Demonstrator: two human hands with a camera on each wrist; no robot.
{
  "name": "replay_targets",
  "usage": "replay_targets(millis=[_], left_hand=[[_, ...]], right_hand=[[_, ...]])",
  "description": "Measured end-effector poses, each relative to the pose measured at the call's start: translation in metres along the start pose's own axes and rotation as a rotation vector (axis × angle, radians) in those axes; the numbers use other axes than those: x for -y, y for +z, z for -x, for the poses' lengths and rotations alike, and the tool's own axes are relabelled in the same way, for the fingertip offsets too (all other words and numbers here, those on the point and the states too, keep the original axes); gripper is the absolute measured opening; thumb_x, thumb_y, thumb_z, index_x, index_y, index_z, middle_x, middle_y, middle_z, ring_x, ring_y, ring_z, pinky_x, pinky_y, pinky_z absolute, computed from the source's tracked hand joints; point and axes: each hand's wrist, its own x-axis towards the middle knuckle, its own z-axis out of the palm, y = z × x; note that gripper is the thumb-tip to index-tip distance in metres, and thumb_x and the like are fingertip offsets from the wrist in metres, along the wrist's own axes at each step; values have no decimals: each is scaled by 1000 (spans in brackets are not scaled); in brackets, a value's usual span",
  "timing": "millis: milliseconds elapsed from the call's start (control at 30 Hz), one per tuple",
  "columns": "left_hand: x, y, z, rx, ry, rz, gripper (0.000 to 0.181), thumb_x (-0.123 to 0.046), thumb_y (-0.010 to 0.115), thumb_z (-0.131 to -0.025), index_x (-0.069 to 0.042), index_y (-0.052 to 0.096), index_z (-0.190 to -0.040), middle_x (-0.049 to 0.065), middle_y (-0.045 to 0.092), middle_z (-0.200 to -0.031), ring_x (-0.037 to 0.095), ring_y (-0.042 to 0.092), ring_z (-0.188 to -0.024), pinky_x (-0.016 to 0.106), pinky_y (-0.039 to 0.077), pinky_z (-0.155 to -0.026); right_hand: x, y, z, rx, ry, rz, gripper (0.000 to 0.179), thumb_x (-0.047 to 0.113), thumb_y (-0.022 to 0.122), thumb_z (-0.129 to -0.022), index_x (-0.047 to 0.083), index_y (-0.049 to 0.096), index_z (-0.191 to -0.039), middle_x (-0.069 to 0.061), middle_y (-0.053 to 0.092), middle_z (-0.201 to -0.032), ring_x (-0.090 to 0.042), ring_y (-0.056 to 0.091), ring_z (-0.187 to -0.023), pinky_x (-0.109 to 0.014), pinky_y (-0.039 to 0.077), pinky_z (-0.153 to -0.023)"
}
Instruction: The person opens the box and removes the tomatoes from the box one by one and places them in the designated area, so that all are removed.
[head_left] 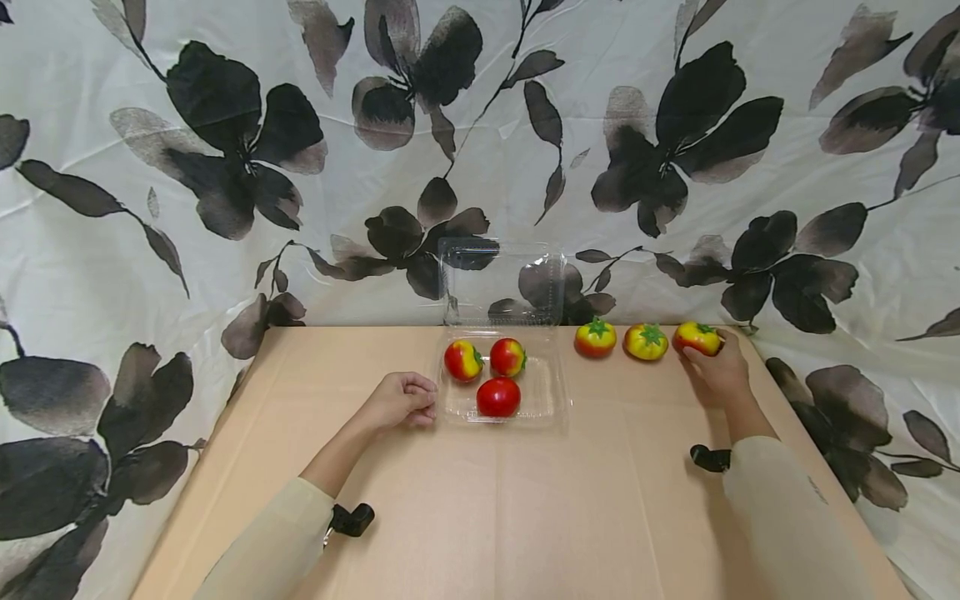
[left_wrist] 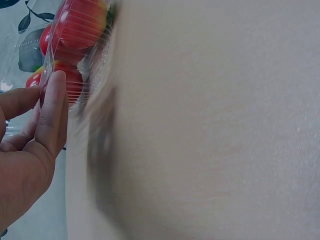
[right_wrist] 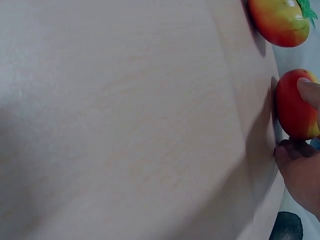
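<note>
Floral cloth (head_left: 480, 150) backs our tan table (head_left: 585, 508); far right, our right hand (head_left: 723, 364) grips a tomato (head_left: 694, 336), our left hand (head_left: 401, 400) pinches the clear box (head_left: 551, 396). Likely picking up, we next need a steady lift.

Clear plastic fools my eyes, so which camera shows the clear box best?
The head view: the whole clear box shows, lid raised. The left wrist view catches only part, pinched by the left hand; the right wrist view, none.

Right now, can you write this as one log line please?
left hand: pinches edge of clear clamshell | right hand: grips rightmost tomato | lid: open | inside: three tomatoes | table: two more tomatoes
</note>
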Motion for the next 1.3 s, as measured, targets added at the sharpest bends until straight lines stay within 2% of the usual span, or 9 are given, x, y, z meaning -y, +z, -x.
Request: replay_targets(millis=[467, 867, 1300], left_hand=[[-2, 2, 1, -3, 1, -3, 26, 7, 60, -99, 19, 54, -122, 7, 67, -78, 16, 70, -67, 34, 67, -68], [0, 0, -1, 3, 2, -2, 25, 6, 62, -99, 18, 56, -120, 11, 68, -80, 17, 70, -66, 31, 66, -65], [-3, 1, 2, 0, 5, -2, 25, 8, 61, -99, 19, 55, -120, 7, 67, -78, 17, 70, -67, 34, 67, -67]], right_hand=[[-3, 0, 0, -4, 12, -11, 81, 34, 57, -106, -3, 9, -160, -34, 21, -163, -52, 26, -149, -59, 23, -128], [0, 0, 1, 35, 48, -31, 86, 34, 56, -107, -2, 1, -162, -33, 14, -167, -51, 20, -153, -59, 22, -128], [-1, 0, 2, 29, 12, -27, 85, 34, 57, -106, -4, 4, -161, -35, 16, -165, -52, 22, -151, -60, 22, -128]])
